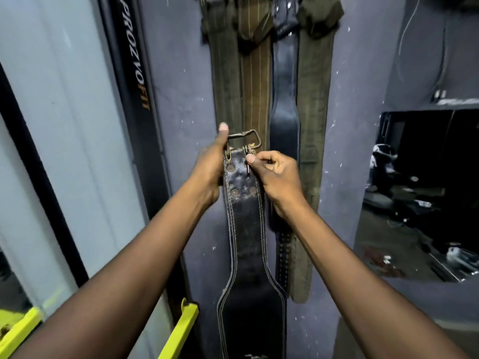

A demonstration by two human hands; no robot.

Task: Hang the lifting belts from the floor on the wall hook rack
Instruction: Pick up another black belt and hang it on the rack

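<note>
black belt (246,229) hangs long axis vertical, buckle (243,141) uppermost | left hand (210,164) grips buckle end, right hand (277,177) pinches prong | hook rack lies straight above, out of view

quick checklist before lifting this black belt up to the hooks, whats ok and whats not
1. Left hand holds the buckle end of the black belt: ok.
2. Right hand pinches the buckle prongs: ok.
3. Buckle frame open and unobstructed for hooking: ok.
4. Belt hangs straight, untwisted: ok.
5. Free hook on the rack: cannot tell, the hooks are hidden behind the hanging belts at the top edge.
6. Belt's lower end off the floor: cannot tell, out of view.
</note>
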